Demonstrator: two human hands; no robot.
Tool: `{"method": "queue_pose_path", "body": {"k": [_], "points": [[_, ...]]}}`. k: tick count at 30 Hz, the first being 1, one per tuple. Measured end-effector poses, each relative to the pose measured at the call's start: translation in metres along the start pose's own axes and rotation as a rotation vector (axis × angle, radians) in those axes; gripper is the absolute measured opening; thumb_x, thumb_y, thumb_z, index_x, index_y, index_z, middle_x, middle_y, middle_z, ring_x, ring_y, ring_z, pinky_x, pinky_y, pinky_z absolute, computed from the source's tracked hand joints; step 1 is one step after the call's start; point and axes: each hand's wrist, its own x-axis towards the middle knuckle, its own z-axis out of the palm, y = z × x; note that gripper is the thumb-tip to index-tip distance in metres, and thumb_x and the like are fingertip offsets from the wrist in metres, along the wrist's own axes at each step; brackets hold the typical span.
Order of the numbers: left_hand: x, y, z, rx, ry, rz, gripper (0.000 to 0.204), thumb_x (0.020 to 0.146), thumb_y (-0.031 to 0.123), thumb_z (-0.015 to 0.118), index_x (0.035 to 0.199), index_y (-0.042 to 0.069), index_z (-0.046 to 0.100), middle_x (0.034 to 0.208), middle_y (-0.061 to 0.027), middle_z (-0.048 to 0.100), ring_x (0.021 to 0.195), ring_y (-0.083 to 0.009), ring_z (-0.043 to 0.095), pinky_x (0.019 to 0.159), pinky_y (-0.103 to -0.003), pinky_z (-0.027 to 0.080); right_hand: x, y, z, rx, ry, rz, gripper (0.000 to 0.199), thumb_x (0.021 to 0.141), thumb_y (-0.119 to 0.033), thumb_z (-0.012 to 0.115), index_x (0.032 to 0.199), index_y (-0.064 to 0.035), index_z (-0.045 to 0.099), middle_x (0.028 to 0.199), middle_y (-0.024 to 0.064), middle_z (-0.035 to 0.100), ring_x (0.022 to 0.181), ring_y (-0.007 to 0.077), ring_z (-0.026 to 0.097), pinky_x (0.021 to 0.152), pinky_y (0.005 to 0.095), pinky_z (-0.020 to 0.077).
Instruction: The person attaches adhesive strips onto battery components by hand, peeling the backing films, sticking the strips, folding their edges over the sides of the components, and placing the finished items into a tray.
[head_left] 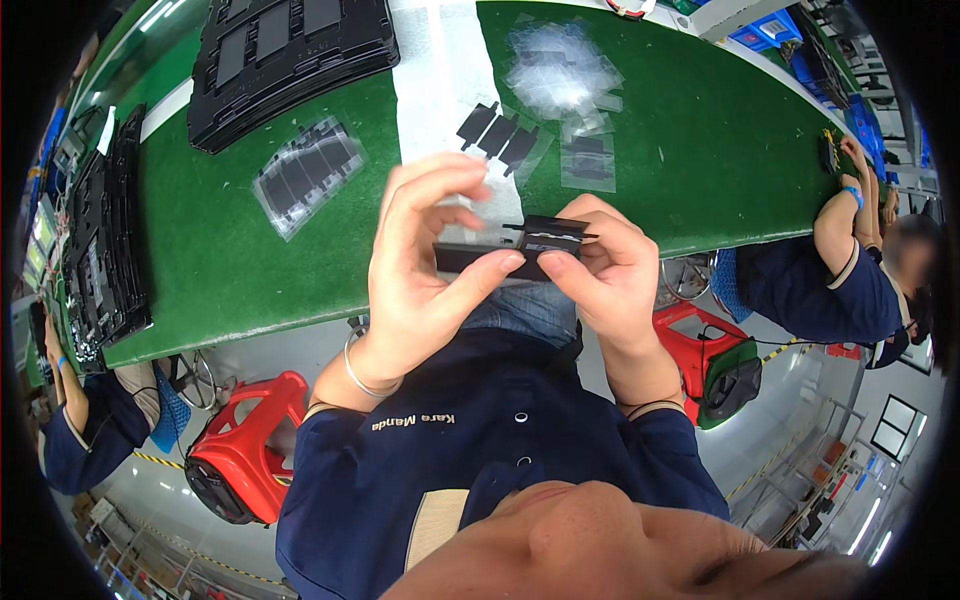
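At the table's near edge (240, 332), right fingers (606, 222) tight on black part (553, 240), left fingers (425, 190) apart, thumb (482, 281) against it.

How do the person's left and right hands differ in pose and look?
The left hand holds its thumb and index fingertip apart; the right hand pinches a black part. The left hand has a bangle at its wrist; the right shows none. Both are ungloved.
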Motion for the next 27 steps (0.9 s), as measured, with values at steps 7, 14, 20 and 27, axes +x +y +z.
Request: {"method": "queue_pose_path", "body": {"k": [7,14,20,27], "points": [[0.009,0.004,-0.002,0.296,-0.073,0.136,0.021,0.06,0.001,0.074,0.079,0.002,0.066,0.094,-0.0087,0.056,0.09,-0.0211,0.053,0.075,-0.03,0.043,0.004,-0.006,0.001,-0.146,0.001,-0.223,0.02,0.066,0.004,0.069,0.085,0.0034,0.065,0.078,0.0099,0.06,0.067,0.0153,0.056,0.059,0.0248,0.0435],[0.007,-0.002,0.006,0.393,0.088,0.376,0.023,0.056,0.001,0.076,0.076,0.006,0.067,0.085,-0.0039,0.059,0.088,-0.0226,0.052,0.076,-0.033,0.043,0.003,0.003,0.012,-0.357,0.152,-0.493,0.024,0.062,0.006,0.071,0.085,0.0035,0.064,0.078,0.0115,0.06,0.065,0.0179,0.057,0.054,0.0259,0.0456],[0.007,-0.005,0.015,0.537,0.171,0.514,0.027,0.055,-0.001,0.077,0.078,0.009,0.067,0.084,-0.0022,0.059,0.09,-0.0244,0.05,0.078,-0.034,0.042,0.007,0.009,0.02,-0.491,0.306,-0.618,0.028,0.059,0.006,0.071,0.085,0.0029,0.063,0.076,0.0105,0.059,0.062,0.0193,0.057,0.052,0.0281,0.0456],[0.002,-0.005,0.023,0.607,0.18,0.493,0.029,0.06,0.005,0.072,0.089,0.004,0.067,0.093,-0.0054,0.059,0.093,-0.0263,0.048,0.082,-0.035,0.039,0.017,0.017,0.025,-0.587,0.415,-0.747,0.029,0.058,0.004,0.071,0.085,0.0021,0.063,0.073,0.0092,0.058,0.06,0.0212,0.056,0.052,0.0295,0.0455]]}}
